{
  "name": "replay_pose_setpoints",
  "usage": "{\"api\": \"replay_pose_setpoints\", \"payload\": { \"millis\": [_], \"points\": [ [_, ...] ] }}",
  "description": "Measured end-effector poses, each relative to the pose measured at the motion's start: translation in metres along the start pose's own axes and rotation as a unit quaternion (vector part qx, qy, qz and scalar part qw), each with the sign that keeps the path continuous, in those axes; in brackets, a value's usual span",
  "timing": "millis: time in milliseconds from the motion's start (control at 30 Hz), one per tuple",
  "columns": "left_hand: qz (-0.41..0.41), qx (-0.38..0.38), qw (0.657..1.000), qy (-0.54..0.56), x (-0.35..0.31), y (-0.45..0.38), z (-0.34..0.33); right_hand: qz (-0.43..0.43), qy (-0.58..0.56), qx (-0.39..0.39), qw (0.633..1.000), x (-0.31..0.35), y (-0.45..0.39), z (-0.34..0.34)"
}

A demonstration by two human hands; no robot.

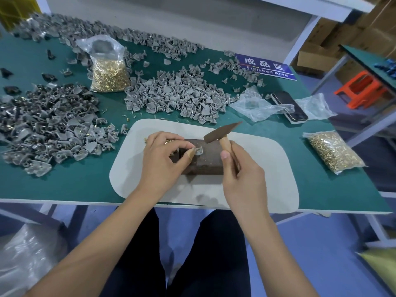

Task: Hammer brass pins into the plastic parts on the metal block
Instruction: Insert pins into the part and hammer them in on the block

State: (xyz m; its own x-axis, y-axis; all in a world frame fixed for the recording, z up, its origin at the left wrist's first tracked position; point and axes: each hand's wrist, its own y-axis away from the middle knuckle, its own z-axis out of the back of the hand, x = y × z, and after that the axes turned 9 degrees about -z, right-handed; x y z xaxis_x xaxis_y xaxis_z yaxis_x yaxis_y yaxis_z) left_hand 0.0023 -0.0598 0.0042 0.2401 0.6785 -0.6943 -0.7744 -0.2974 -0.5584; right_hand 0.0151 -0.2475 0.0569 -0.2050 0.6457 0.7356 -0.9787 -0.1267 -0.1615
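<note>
Plastic part: a small grey moulded plastic part [198, 150] sits on top of the dark brown rusty metal block [203, 159], towards its left side.
Brass pin: something brass-coloured shows on the part, too small to tell more.
Metal block: it lies on a pale grey rounded mat [257, 168] at the near middle of the green tabletop [85, 185].
Left hand: the left hand [162, 159] pinches the plastic part between thumb and curled fingers, holding it against the block; a few loose brass pins [168, 142] show at its far edge.
Right hand: the right hand [242, 179] grips the wooden handle of a small hammer with a dark rusty head [221, 132]; the head hangs just above the block's far right corner, apart from the part.
Left piles: a heap of grey and dark plastic parts [49, 129] covers the left of the tabletop.
Far piles: more grey parts [182, 95] lie beyond the mat, and others along the far edge.
Pin bags: one clear bag of brass pins [109, 69] stands far left of centre, another [334, 152] lies at the right.
Other: a black phone [288, 106] lies among crumpled clear plastic bags, near a blue "Finished Area" sign [267, 66].
</note>
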Motion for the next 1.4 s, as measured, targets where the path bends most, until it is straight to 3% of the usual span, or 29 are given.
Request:
{"api": "replay_pose_setpoints", "payload": {
  "millis": [167,233,367,500,633,767,900,1033,1167,1300,1400],
  "points": [
    [0.001,0.005,1.0,-0.002,0.001,-0.001,0.001,0.021,0.084,0.032,0.996,0.004,-0.003,0.006],
    [0.004,0.005,1.0,-0.001,0.001,-0.001,0.0,0.02,0.076,0.01,0.997,0.004,-0.004,0.007],
    [0.005,0.006,1.0,0.0,0.001,-0.001,0.0,0.026,0.098,0.038,0.994,0.008,-0.002,0.006],
    [0.013,0.005,1.0,0.009,0.0,-0.001,0.0,0.006,0.01,-0.032,0.999,0.008,0.002,0.005],
    [0.011,0.009,1.0,0.007,-0.002,-0.001,0.001,0.016,0.063,0.032,0.997,0.006,0.004,0.003],
    [0.013,0.008,1.0,0.01,-0.001,-0.001,0.002,-0.011,0.01,-0.028,1.0,0.007,0.004,0.002],
    [0.016,0.008,1.0,0.009,-0.002,-0.001,0.001,0.002,0.063,0.028,0.998,0.007,0.006,0.002],
    [0.017,0.01,1.0,0.013,-0.001,-0.001,0.001,-0.019,0.005,-0.039,0.999,0.009,0.004,0.002],
    [0.021,0.011,1.0,0.009,-0.001,-0.002,0.002,-0.007,0.065,0.029,0.997,0.008,0.005,0.001],
    [0.018,0.014,1.0,0.012,0.0,-0.002,0.001,-0.035,0.001,-0.032,0.999,0.007,0.004,0.004],
    [0.02,0.018,0.999,0.022,0.001,0.0,0.0,-0.067,0.032,-0.041,0.996,0.002,0.003,0.006]
  ]
}}
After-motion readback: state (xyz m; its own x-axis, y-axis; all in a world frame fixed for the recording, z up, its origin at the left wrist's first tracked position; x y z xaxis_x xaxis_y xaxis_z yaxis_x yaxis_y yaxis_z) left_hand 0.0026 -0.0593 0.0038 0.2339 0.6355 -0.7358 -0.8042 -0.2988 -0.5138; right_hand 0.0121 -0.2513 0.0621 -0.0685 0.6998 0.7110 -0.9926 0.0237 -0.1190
